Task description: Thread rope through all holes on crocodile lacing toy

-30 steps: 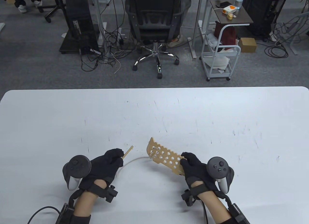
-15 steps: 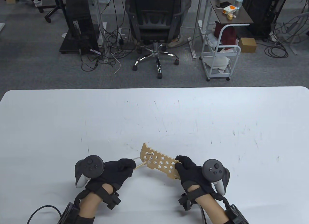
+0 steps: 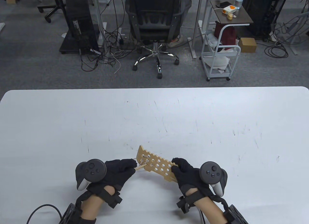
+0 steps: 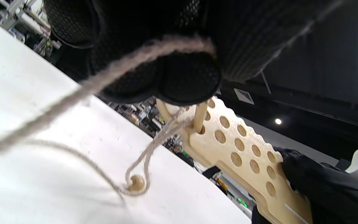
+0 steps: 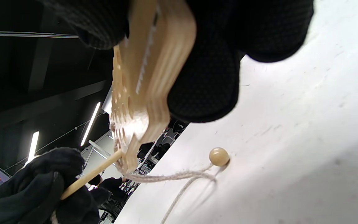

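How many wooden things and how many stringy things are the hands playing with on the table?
Wooden things: 3, the crocodile board, the needle stick and the bead.
Stringy things: 1, the rope.
Gloved hands: 2, the left hand and the right hand.
Total: 6.

White table (image 3: pixel 217 117), scuffed with dark marks, in the near field. Beyond it, grey carpet (image 3: pixel 29 69); a black office chair (image 3: pixel 154 23) (on castors) at far centre; white trolley (image 3: pixel 221 62) right; tangled cables (image 3: pixel 106 47) left.
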Tool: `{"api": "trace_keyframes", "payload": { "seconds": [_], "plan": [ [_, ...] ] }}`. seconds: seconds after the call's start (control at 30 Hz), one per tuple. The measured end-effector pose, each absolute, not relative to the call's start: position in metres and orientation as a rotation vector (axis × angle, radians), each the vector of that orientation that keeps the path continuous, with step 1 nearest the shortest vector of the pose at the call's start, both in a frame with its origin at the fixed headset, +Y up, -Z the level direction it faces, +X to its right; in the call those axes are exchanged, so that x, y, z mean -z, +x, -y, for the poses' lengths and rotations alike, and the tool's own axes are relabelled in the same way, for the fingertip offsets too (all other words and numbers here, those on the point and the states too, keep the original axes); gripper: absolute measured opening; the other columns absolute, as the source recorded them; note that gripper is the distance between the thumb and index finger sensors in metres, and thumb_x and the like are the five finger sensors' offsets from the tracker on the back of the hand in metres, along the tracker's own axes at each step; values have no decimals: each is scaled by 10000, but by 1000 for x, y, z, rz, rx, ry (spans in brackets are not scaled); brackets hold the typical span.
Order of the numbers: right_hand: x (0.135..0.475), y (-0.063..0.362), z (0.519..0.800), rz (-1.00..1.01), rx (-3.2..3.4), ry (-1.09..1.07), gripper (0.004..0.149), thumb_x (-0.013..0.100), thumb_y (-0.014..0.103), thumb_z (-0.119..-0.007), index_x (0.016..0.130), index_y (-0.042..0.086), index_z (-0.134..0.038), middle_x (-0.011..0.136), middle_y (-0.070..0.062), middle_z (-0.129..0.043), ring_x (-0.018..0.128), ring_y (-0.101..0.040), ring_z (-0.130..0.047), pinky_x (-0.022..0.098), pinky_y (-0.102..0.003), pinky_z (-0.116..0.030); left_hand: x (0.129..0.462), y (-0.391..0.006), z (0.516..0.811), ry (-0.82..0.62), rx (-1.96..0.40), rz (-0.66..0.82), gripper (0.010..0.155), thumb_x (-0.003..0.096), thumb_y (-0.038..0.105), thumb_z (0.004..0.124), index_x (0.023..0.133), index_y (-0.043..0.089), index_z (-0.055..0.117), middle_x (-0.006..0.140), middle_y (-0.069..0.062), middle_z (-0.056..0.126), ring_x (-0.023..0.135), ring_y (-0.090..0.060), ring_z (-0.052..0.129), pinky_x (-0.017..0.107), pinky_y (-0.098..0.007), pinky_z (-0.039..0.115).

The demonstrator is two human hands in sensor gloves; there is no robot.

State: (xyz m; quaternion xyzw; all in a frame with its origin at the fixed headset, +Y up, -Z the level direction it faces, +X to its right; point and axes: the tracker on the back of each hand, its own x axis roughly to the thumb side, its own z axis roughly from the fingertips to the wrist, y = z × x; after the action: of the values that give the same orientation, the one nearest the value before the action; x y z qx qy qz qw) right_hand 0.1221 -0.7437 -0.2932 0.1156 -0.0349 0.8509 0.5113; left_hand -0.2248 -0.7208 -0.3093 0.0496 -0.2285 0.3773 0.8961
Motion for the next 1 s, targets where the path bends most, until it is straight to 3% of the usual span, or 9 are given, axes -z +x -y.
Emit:
{"api": "trace_keyframes", "payload": {
  "seconds": [0.13,0.2,0.33,0.47,0.73,1.0],
  "plan": [
    [292,120,744,84,-2045,295,472,473,369,-749,873,124,-698,680,-73,-942,443,-268,-1045,424,-465,-783,306,-224,717,163,-786,473,484,400,434,927,863,312,860,603,36,1047,547,-219,1027,675,-517,712],
    [292,119,744,82,-2038,305,472,473,368,-749,873,124,-697,680,-71,-942,442,-267,-1046,424,-465,-783,304,-223,717,186,-765,467,513,398,451,924,890,341,829,687,46,996,632,-227,976,696,-520,680],
    [291,117,743,82,-2021,324,475,473,371,-748,873,122,-695,679,-71,-944,445,-265,-1046,425,-462,-785,300,-222,713,230,-701,448,572,393,485,917,940,412,765,962,2,729,890,-296,724,754,-543,537],
    [290,115,743,88,-1977,349,474,474,371,-749,873,121,-695,676,-71,-947,447,-266,-1045,427,-465,-783,299,-221,714,229,-711,443,678,384,532,909,1006,465,647,1109,-45,492,1015,-345,513,779,-555,439],
    [288,110,743,64,-1927,398,480,471,373,-756,872,115,-698,676,-76,-949,442,-266,-1050,423,-465,-788,299,-215,718,224,-677,431,807,387,559,894,1054,552,438,1171,-45,223,1090,-358,298,794,-567,379],
    [286,104,744,8,-1849,439,489,465,371,-770,868,101,-708,674,-91,-954,436,-269,-1060,416,-466,-797,297,-208,720,223,-631,425,828,391,559,889,1050,577,388,1169,-40,144,1100,-358,231,799,-566,362]
  ]
}}
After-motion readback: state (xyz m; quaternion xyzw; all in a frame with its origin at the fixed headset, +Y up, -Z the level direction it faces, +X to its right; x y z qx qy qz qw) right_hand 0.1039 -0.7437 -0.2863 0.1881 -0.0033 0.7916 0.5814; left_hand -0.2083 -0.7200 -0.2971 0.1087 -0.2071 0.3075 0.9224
